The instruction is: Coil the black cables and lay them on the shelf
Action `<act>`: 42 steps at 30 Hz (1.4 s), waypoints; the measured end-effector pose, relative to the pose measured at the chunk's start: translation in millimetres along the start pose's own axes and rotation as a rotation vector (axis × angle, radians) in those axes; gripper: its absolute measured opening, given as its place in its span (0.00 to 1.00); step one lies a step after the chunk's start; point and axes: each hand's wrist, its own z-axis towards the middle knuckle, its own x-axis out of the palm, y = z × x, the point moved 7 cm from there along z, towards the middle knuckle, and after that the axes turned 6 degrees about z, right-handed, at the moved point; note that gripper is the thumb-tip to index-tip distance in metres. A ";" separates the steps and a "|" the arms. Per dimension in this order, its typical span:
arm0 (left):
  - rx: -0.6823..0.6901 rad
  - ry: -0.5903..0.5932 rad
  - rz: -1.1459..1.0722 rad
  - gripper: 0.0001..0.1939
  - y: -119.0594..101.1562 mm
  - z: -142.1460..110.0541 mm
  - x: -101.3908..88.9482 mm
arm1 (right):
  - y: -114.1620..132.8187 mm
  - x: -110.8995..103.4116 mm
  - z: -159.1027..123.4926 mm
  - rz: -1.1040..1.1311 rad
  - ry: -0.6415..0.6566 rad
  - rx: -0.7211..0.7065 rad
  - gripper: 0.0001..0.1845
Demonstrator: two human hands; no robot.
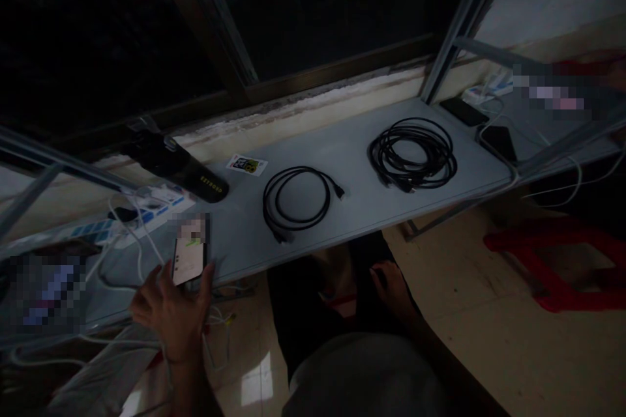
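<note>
My left hand (171, 313) holds a lit smartphone (189, 255) upright at the near left edge of a grey table (352, 150), fingers wrapped around its sides. My right hand (391, 287) hangs below the table's front edge, resting on my dark-clothed lap; its fingers look loosely curled and seem empty. On the table lie a small coiled black cable (296, 203) in the middle and a larger bundle of black cables (413, 153) to the right.
A black cylindrical device (176, 166) lies at the back left beside a small printed card (247, 164). White power strips and cables (127, 221) crowd the left. Two dark phones (499, 140) sit far right. A red stool (557, 260) stands on the tiled floor.
</note>
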 end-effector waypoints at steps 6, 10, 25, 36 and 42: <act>-0.043 -0.090 -0.026 0.37 5.5 -26.3 -6.2 | -0.4 1.6 1.1 0.014 0.011 0.005 0.14; -0.024 -0.097 -0.039 0.26 4.5 -38.3 -5.4 | -0.9 2.2 1.8 0.022 0.015 0.022 0.15; -0.076 -0.069 -0.035 0.28 6.4 -42.8 1.1 | 3.4 -4.1 6.2 0.019 0.017 0.058 0.19; -0.084 -0.125 -0.047 0.29 12.5 -56.2 12.2 | 147.4 -57.4 63.9 0.127 0.096 -0.260 0.07; -0.079 -0.178 -0.073 0.28 16.6 -63.1 19.5 | 212.5 -93.9 211.1 0.017 -0.110 -0.307 0.10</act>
